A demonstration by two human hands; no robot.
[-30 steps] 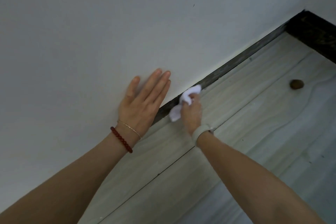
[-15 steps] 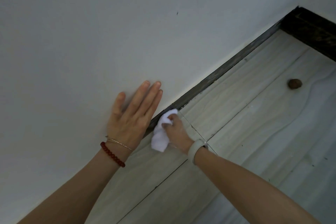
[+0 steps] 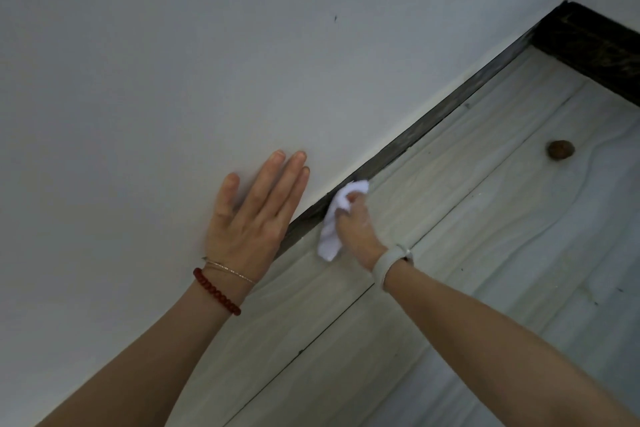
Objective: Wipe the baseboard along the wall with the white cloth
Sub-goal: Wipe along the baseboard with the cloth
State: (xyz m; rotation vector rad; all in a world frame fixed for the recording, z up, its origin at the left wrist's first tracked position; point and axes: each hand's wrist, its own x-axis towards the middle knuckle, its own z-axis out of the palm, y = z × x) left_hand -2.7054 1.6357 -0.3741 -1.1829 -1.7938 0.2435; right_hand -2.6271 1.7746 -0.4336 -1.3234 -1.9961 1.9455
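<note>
A dark baseboard (image 3: 433,121) runs diagonally along the foot of the white wall (image 3: 173,80), from lower left to the upper right corner. My right hand (image 3: 356,229) grips a crumpled white cloth (image 3: 337,218) and presses it against the baseboard. My left hand (image 3: 252,218) lies flat on the wall, fingers straight, just left of the cloth, covering part of the baseboard's line. A pale band sits on my right wrist and red and thin bracelets on my left.
Pale wood-grain floor boards (image 3: 485,253) stretch right of the baseboard. A small brown round thing (image 3: 560,150) lies on the floor at the right. A second dark baseboard (image 3: 595,48) meets the first at the room corner, upper right.
My right hand slid the cloth left along the baseboard toward my left hand, then back to the right a little. My left hand stays flat on the wall.
</note>
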